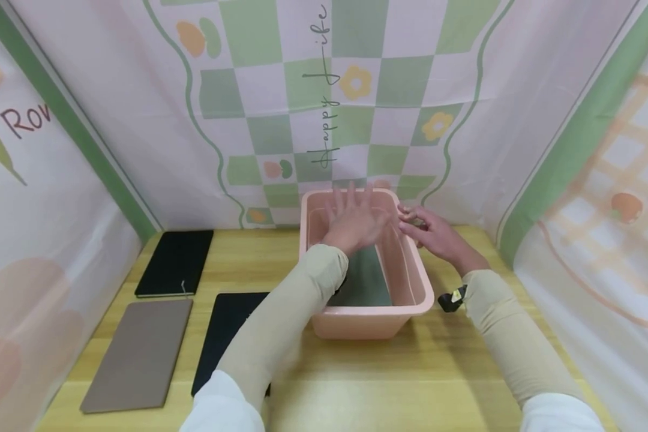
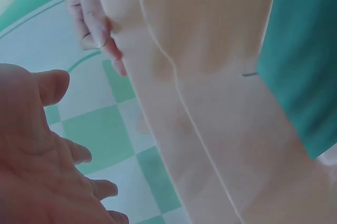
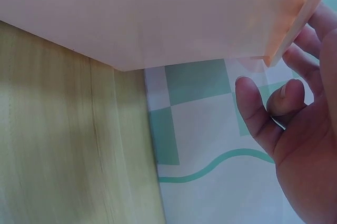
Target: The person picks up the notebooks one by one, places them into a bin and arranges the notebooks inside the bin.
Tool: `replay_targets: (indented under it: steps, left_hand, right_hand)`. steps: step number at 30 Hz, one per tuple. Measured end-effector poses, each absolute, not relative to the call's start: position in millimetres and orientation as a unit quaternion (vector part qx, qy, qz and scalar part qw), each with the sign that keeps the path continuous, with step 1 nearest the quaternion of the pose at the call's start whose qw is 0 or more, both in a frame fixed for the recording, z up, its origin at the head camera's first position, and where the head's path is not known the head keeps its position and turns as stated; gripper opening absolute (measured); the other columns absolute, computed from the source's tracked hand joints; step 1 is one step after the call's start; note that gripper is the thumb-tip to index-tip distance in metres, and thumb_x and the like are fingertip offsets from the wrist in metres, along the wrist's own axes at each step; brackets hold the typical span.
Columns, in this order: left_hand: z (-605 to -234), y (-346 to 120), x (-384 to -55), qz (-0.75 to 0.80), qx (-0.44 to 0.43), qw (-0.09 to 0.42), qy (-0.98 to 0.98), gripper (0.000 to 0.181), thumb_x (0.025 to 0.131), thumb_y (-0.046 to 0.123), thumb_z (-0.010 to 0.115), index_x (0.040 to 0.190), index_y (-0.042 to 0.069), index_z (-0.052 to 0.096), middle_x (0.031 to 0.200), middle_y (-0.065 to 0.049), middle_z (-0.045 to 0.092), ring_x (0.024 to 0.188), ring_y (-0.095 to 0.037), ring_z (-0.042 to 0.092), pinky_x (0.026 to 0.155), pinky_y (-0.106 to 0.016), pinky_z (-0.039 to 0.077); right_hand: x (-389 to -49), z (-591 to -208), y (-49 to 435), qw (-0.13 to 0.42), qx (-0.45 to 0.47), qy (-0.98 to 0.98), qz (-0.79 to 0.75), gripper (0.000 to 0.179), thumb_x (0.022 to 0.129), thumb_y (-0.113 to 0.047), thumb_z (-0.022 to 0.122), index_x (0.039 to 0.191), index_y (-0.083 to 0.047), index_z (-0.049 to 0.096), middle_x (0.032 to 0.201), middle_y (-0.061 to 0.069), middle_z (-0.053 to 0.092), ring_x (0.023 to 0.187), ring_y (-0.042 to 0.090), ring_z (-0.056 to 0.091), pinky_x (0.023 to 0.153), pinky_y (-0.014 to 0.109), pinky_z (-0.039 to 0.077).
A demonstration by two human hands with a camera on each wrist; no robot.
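Observation:
A pink plastic bin stands on the table against the back curtain. Inside it lies a flat green notebook-like item, whose teal face fills the right side of the left wrist view. Over the bin's opening is my left hand, blurred, fingers spread, holding nothing. My right hand is at the bin's right rim, its fingertips right at the edge. The thumb and one finger of that hand stand below the rim, loosely bent, with nothing between them.
Left of the bin lie a black notebook at the back, a taupe notebook in front of it, and another black notebook partly under my left sleeve. Patterned curtains enclose the wooden table at the back and sides.

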State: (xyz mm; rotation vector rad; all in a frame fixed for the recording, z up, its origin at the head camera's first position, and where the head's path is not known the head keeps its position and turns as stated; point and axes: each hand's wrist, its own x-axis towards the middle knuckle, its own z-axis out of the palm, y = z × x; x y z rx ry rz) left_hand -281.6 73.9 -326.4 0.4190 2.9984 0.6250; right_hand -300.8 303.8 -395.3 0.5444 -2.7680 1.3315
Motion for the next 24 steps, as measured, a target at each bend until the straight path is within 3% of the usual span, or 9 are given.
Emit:
replay_targets:
  steps: [5, 11, 16, 24]
  left_hand:
    - [-320, 70, -281, 0.196, 0.145, 0.029, 0.97, 0.08, 0.103, 0.064, 0.033, 0.164, 0.033, -0.007, 0.174, -0.008, -0.008, 0.158, -0.039, -0.019, 0.127, -0.062, -0.003]
    - [-314, 65, -278, 0.197, 0.157, 0.022, 0.967, 0.079, 0.104, 0.063, 0.034, 0.165, 0.031, -0.003, 0.174, -0.008, -0.006, 0.159, -0.04, -0.015, 0.128, -0.062, 0.0]
    - [-308, 61, -275, 0.209, 0.161, 0.006, 0.965, 0.079, 0.104, 0.061, 0.037, 0.166, 0.03, 0.0, 0.175, -0.009, -0.001, 0.159, -0.04, -0.013, 0.128, -0.063, 0.004]
    - [-300, 53, -271, 0.215, 0.169, 0.009, 0.962, 0.08, 0.103, 0.063, 0.037, 0.165, 0.031, -0.002, 0.174, -0.007, -0.006, 0.158, -0.037, -0.019, 0.127, -0.064, 0.002]
  right_hand:
    - [-302, -395, 304, 0.011, 0.18, -0.884, 0.432, 0.028, 0.104, -0.031, 0.059, 0.114, -0.004, 0.06, 0.163, 0.017, 0.039, 0.105, 0.029, 0.067, 0.069, 0.034, 0.057]
    - [-303, -395, 305, 0.003, 0.18, -0.883, 0.433, 0.029, 0.104, -0.031, 0.059, 0.113, -0.004, 0.059, 0.164, 0.016, 0.038, 0.111, 0.041, 0.065, 0.073, 0.042, 0.059]
    - [-303, -394, 306, 0.002, 0.177, -0.886, 0.429, 0.029, 0.104, -0.031, 0.059, 0.115, -0.004, 0.06, 0.164, 0.015, 0.037, 0.112, 0.04, 0.066, 0.075, 0.042, 0.059]
    - [-301, -391, 305, -0.001, 0.174, -0.887, 0.427, 0.028, 0.104, -0.03, 0.059, 0.116, -0.005, 0.06, 0.164, 0.015, 0.037, 0.112, 0.036, 0.065, 0.073, 0.04, 0.059]
